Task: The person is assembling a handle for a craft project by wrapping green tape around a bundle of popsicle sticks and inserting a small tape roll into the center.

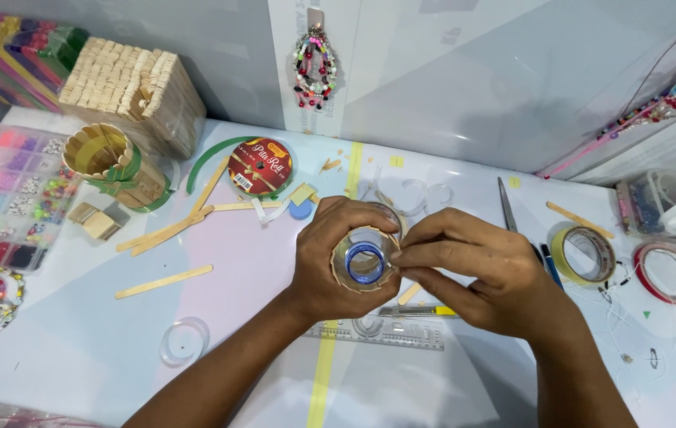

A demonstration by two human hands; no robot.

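- The left hand [330, 261] is wrapping tight around a clear plastic bottle [364, 261] with a blue ring at its mouth.
- The bottle is sitting in the middle of the white table [100, 349], just above the clear ruler [381, 331].
- The right hand [476, 269] is pinching its fingers together on a wooden stick [396, 255] at the bottle's right side.
- A red ribbon roll [260, 166] is lying up and left of the bottle.
- A yellow tape roll [584, 255] is lying far right of the bottle.
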